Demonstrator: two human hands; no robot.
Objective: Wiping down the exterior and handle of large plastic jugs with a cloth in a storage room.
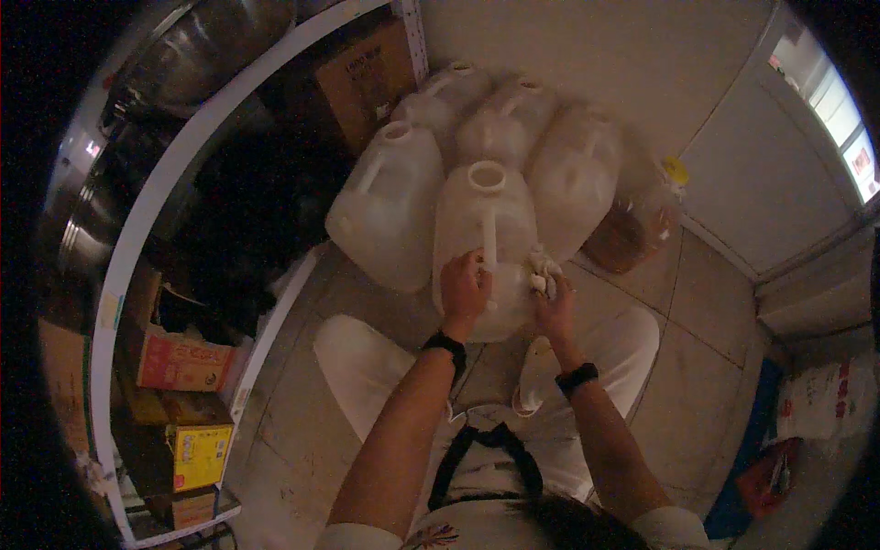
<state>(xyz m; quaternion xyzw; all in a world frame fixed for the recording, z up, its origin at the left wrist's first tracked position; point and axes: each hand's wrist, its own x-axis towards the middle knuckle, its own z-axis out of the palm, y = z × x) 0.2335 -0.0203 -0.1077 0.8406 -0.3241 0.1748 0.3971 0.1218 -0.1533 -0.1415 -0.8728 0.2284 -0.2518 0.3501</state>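
A translucent white plastic jug (512,227) with an uncapped round mouth stands upright on the floor between my knees. My left hand (469,292) is closed around the lower part of its handle. In my right hand (554,302) is a crumpled pale cloth (542,267), pressed against or close beside the jug's right side. Another open-mouthed jug (392,206) is just left of it, and a further jug (576,182) stands behind on the right. Two more, a middle jug (507,124) and a left rear jug (447,96), are nearer the wall.
On the left, a white metal shelf rack (148,206) holds cardboard boxes, including a yellow-fronted box (201,457). A yellow-capped container (636,227) with brownish contents stands by the right wall (770,158). A white bag (811,405) with red printing lies at right on the tiled floor's (694,330) edge.
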